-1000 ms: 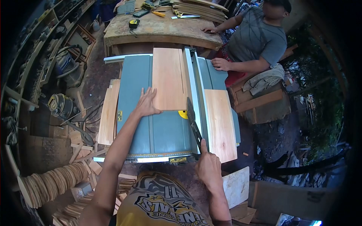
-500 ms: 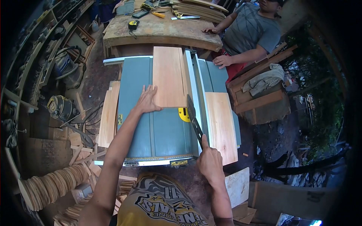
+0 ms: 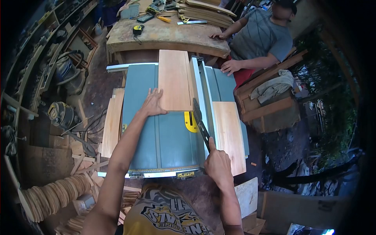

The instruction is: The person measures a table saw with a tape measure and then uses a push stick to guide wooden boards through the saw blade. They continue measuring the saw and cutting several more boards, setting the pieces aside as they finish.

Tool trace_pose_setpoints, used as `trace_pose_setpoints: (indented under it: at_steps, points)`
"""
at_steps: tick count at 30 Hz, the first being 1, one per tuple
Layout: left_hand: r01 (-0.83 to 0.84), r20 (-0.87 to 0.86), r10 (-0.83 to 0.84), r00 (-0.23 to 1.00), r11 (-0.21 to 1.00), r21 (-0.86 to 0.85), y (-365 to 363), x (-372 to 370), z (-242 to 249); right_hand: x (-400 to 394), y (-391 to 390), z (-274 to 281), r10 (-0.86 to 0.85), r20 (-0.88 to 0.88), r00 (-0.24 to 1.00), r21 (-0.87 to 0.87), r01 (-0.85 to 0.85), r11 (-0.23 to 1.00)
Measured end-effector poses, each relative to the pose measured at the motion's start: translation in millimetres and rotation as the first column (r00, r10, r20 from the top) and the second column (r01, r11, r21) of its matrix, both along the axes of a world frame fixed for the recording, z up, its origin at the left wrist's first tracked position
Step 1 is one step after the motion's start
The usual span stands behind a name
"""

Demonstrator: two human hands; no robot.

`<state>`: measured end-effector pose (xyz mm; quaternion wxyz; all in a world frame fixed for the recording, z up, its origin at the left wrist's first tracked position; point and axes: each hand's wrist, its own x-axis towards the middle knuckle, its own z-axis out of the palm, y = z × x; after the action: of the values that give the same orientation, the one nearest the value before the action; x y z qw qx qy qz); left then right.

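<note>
A light wooden board (image 3: 174,80) lies flat on the blue-grey top of a table saw (image 3: 139,137), its right side beside the long metal fence (image 3: 204,98). A thin line runs lengthwise near that side. My left hand (image 3: 153,102) is open, fingers spread, against the board's near left corner. In my right hand (image 3: 218,161), closed around its handle, is a black push stick (image 3: 201,124); its tip meets the board's near right corner. The yellow throat plate (image 3: 190,123) shows just in front of the board. Any blade is hidden.
Another board (image 3: 230,137) lies right of the fence; more boards (image 3: 112,125) stand at the left. A person (image 3: 260,37) stands at the far right, one hand (image 3: 231,66) on the saw top. A workbench (image 3: 168,37) holds a tape measure (image 3: 138,29). A shop vacuum (image 3: 62,114) sits left.
The board has slid slightly away from me along the fence, with my left hand and the push stick following. More of the yellow throat plate shows. The view has shifted a little.
</note>
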<state>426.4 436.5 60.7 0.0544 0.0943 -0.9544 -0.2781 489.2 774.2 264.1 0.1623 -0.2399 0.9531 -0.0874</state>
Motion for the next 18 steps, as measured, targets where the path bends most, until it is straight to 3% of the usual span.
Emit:
trace_pose_setpoints:
  at_steps: [10,13,16,18]
  points:
    - [0.013,0.047,-0.011,0.999,0.999,-0.032,-25.2,-32.1,4.1,-40.7,-26.0,-4.1,-0.001,-0.101,0.995,-0.054,-0.005,0.999]
    - [0.012,0.098,0.001,0.995,0.991,-0.132,-27.4,-39.4,11.8,-61.6,-39.0,-7.3,0.009,-0.113,0.994,-0.079,-0.018,0.997]
    - [0.045,-0.01,-0.05,0.999,0.956,-0.289,-26.8,-34.4,16.6,-93.4,-52.0,-9.3,0.01,-0.115,0.993,-0.075,-0.019,0.997]
    - [0.077,0.01,-0.078,0.997,0.959,-0.273,-30.3,-32.8,5.6,-118.7,-68.9,-9.4,0.029,-0.099,0.995,-0.079,-0.037,0.996]
